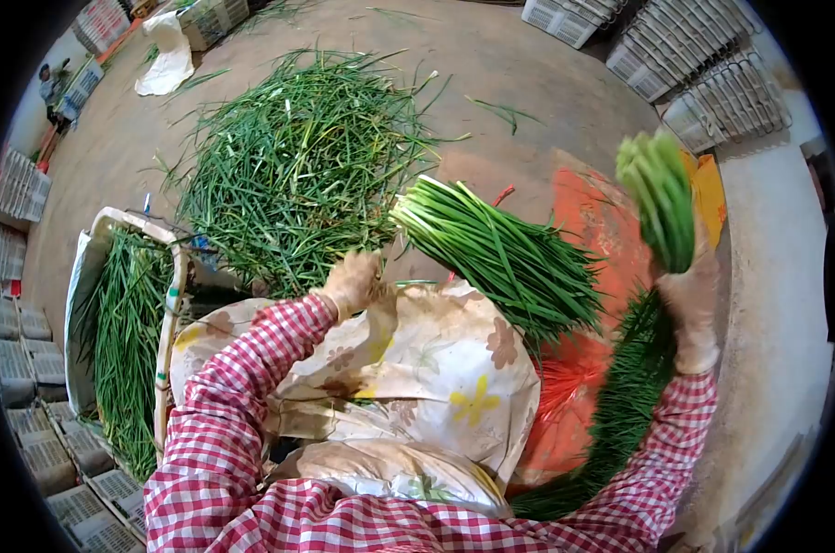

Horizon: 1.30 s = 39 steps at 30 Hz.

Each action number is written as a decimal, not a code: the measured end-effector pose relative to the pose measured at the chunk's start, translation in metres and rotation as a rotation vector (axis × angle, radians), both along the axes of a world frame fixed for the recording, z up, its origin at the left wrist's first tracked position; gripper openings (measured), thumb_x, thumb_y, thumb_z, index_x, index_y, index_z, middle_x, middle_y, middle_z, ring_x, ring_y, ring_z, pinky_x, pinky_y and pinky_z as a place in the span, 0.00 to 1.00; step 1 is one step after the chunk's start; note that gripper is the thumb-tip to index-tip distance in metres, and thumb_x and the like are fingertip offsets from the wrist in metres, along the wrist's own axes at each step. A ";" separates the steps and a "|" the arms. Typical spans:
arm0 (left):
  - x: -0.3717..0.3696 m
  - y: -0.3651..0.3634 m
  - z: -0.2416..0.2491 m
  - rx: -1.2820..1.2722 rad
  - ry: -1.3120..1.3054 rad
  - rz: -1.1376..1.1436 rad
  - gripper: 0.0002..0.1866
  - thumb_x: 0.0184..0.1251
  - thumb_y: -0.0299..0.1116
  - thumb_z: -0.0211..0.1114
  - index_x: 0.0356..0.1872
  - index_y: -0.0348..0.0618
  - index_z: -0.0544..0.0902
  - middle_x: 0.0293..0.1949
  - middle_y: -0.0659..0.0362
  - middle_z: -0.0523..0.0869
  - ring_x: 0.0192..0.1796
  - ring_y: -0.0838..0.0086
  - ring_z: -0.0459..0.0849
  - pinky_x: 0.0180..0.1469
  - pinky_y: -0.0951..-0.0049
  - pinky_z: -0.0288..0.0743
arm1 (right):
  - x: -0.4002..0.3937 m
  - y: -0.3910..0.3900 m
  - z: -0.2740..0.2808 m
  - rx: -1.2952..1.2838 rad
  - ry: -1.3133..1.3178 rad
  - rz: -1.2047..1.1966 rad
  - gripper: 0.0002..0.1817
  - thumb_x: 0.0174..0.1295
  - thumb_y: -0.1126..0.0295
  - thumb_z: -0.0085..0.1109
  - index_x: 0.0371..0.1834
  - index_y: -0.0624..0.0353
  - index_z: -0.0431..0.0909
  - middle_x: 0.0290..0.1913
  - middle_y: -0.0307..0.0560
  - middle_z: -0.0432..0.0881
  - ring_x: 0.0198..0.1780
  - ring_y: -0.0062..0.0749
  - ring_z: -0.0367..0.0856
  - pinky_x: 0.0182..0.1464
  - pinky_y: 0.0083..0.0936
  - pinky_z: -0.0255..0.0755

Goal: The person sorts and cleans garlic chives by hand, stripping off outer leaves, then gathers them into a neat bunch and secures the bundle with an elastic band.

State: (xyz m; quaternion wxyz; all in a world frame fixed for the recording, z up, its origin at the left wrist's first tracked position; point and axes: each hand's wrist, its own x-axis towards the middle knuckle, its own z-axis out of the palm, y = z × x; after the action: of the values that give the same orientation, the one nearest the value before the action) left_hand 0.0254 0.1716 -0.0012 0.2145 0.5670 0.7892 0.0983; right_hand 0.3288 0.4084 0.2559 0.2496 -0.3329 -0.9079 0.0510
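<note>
My right hand [692, 300] grips a bunch of green chives [655, 198] at the right, raised, its pale cut ends upward and blurred by motion. The long leaves hang down past my forearm. My left hand [351, 284] is closed above the top edge of the flowered apron [417, 369] on my lap; whatever its fingers hold, if anything, is hidden. Beside it, to the right, a thick pile of chives [496, 249] lies with the white ends toward the upper left. Beneath that pile is an orange-red plastic sack [579, 369].
A big heap of loose green trimmings [297, 166] covers the floor ahead. At my left stands a framed basket [176, 304] holding more greens. Stacked plastic crates [685, 55] line the right wall, and others [44, 415] the left. A person [53, 88] is far off at left.
</note>
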 end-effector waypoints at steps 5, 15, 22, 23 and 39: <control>0.003 0.011 -0.024 -0.177 -0.121 -0.016 0.21 0.59 0.44 0.64 0.47 0.40 0.74 0.33 0.46 0.82 0.38 0.53 0.81 0.39 0.57 0.74 | 0.018 0.018 -0.079 0.095 -0.284 -0.175 0.46 0.40 0.63 0.70 0.67 0.56 0.59 0.48 0.58 0.78 0.50 0.48 0.78 0.50 0.38 0.73; -0.007 0.065 0.136 0.228 -0.393 -0.550 0.05 0.59 0.29 0.65 0.31 0.41 0.77 0.25 0.53 0.78 0.26 0.58 0.76 0.29 0.65 0.70 | -0.005 0.033 -0.099 -0.286 -0.176 -0.196 0.43 0.41 0.66 0.68 0.66 0.51 0.60 0.48 0.54 0.79 0.49 0.50 0.79 0.49 0.39 0.73; -0.015 0.107 0.137 0.185 -0.421 -0.370 0.08 0.60 0.35 0.65 0.34 0.41 0.83 0.27 0.57 0.83 0.30 0.69 0.81 0.34 0.72 0.74 | -0.010 0.023 -0.071 -0.294 -0.280 -0.159 0.42 0.41 0.65 0.66 0.65 0.55 0.61 0.50 0.56 0.78 0.52 0.48 0.78 0.53 0.37 0.71; -0.020 0.112 0.123 0.155 -0.435 -0.236 0.11 0.61 0.38 0.66 0.32 0.39 0.83 0.22 0.58 0.82 0.25 0.73 0.80 0.31 0.72 0.75 | -0.016 0.020 -0.069 -0.311 -0.322 -0.115 0.43 0.40 0.65 0.66 0.66 0.55 0.60 0.51 0.57 0.78 0.52 0.48 0.78 0.53 0.37 0.71; -0.062 0.100 0.052 0.097 -1.095 0.316 0.08 0.65 0.27 0.58 0.41 0.34 0.79 0.24 0.59 0.83 0.22 0.81 0.79 0.25 0.81 0.73 | -0.141 -0.023 -0.196 -0.167 -0.488 0.164 0.57 0.33 0.39 0.71 0.62 0.67 0.60 0.45 0.50 0.76 0.46 0.37 0.78 0.43 0.29 0.75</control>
State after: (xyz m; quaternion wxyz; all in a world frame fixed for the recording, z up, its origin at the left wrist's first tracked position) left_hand -0.0367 0.2716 0.0505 0.5484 0.3179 0.6328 0.4447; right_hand 0.1876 0.3851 0.0603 -0.0101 -0.2802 -0.9577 0.0640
